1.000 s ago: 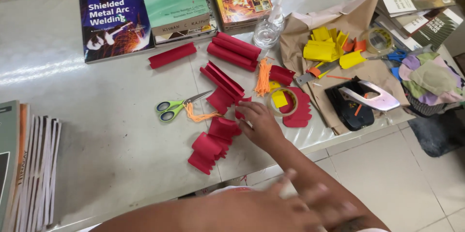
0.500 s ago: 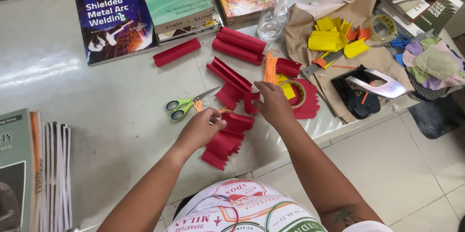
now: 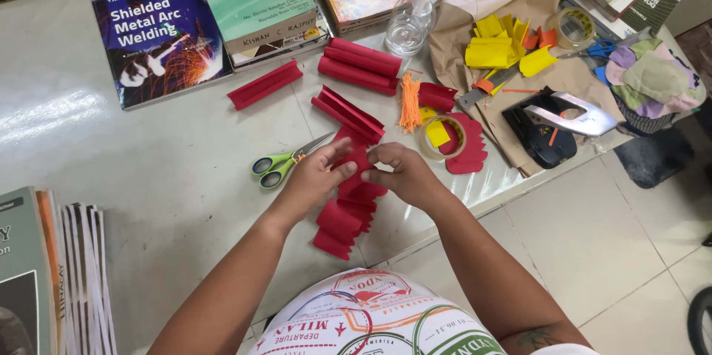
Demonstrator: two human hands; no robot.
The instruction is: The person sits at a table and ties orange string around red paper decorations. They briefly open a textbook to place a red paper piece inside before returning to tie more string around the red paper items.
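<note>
My left hand (image 3: 315, 177) and my right hand (image 3: 404, 173) both pinch a strip of scalloped red paper pieces (image 3: 348, 210) that lies on the pale table (image 3: 148, 169) near its front edge. The fingertips of the two hands meet over the top piece of the strip. Green-handled scissors (image 3: 285, 162) lie just left of my left hand. More folded red paper (image 3: 347, 114) and rolled red paper tubes (image 3: 360, 66) lie behind the hands.
A tape roll (image 3: 443, 137) sits on red scalloped paper right of my right hand. Books (image 3: 159, 32) line the back edge, more books (image 3: 44, 273) stand at left. Brown paper (image 3: 519, 66) holds yellow scraps (image 3: 497, 47), a black hole punch (image 3: 556, 129) and orange strips (image 3: 409, 103).
My left hand has come in from below and joined my right hand on the red paper strip. Both hands have moved from the tape roll toward the strip near the table's edge.
</note>
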